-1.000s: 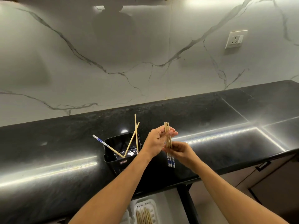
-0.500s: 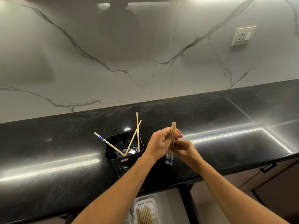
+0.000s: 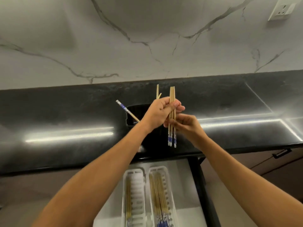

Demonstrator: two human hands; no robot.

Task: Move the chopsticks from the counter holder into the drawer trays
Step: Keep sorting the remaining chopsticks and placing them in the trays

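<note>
A black counter runs beneath a veined marble wall, with light from above streaked across its polished top. Left of centre stands a black holder, from which one chopstick leans out to the left, its blue-and-white end uppermost. Two plain tips rise behind the person's left hand. How many sticks are in the holder cannot be told, since the forearm covers much of it.

The left hand grips a bundle of chopsticks, with its fingers curled round the upper half and the thumb laid across the front. The bundle stands upright above the counter's front edge (three sticks can be counted at the bottom), its blue-and-white ends pointing down. From the right, the right hand pinches the same bundle lower down, its fingertips closed on the sticks.

Below the counter a drawer stands open, with two white trays side by side in it. The left tray has a few chopsticks along its left side. The right tray holds a fuller row, patterned ends toward the camera.

At far right a white socket sits high on the wall, and a dark handle shows on a cabinet front under the counter.
</note>
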